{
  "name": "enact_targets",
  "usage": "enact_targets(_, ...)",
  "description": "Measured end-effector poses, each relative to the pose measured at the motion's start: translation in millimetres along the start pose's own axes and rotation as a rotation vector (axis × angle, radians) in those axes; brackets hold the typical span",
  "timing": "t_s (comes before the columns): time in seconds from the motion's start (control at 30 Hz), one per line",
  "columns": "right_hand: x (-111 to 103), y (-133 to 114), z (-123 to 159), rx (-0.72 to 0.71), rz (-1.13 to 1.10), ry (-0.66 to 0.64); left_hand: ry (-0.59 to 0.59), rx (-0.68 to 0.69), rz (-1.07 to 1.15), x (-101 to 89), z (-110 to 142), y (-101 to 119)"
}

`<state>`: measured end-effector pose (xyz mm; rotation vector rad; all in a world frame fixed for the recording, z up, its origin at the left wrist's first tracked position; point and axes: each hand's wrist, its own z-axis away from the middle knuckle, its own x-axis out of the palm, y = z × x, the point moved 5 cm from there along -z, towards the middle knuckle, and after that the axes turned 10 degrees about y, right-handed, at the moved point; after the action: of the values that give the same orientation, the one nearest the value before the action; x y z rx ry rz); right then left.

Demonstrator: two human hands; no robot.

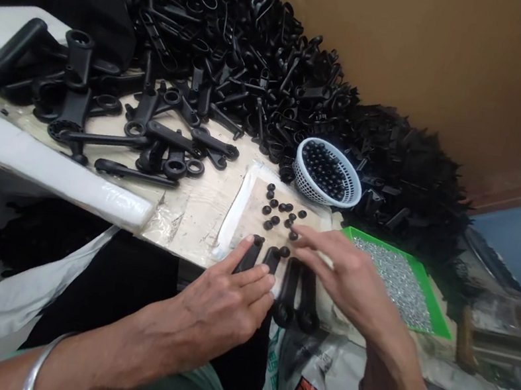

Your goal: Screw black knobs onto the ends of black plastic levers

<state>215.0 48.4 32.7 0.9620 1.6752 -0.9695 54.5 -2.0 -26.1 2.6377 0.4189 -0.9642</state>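
Observation:
Several black plastic crank-like arms point(290, 288) lie side by side at the table's front edge, partly over it. My left hand point(226, 300) rests across the left ones, its fingers stretched out and lying on them, hiding most of their length. Just above the arms, small round black plastic knobs point(275, 220) are scattered on the board. My right hand point(342, 270) reaches in from the right, thumb and forefinger apart beside the nearest knobs point(293, 235). Whether a fingertip touches one I cannot tell.
A pale blue basket point(353, 186) holds many black knobs. To its right, a green tray point(440, 321) holds small silvery metal pieces. Black plastic parts point(208, 31) are heaped along the back, with more arms point(170, 135) at left. A white wrapped strip point(45, 160) lines the left front edge.

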Motion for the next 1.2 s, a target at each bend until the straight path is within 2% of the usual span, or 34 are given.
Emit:
enact_targets(0.07, -3.1, 19.1, -1.2, 0.078, 0.047, 0.041, 0.003, 0.007, -0.005, 0.0, 0.1, 0.5)
enact_targets(0.17, 3.2, 33.6, -9.7, 0.107, 0.039, 0.008, 0.01, -0.009, -0.008, -1.2, -0.1, 0.9)
enact_targets(0.37, 20.8, 36.9, -32.1, 0.112, -0.064, -0.082, 0.027, -0.027, -0.007, -2.0, 0.7, 2.4)
enact_targets(0.6, 26.0, 40.4, -34.2, 0.093, -0.097, -0.111, 0.001, -0.015, -0.019, -2.7, 1.1, 1.9)
enact_targets(0.87, 8.0, 32.5, -18.9, 0.187, -0.078, 0.023, -0.005, -0.039, 0.021, -4.0, 0.5, 0.9)
enact_targets(1.2, -11.8, 1.7, -4.4, 0.117, -0.081, 0.182, 0.035, -0.084, 0.049, -23.7, 7.7, -4.0)
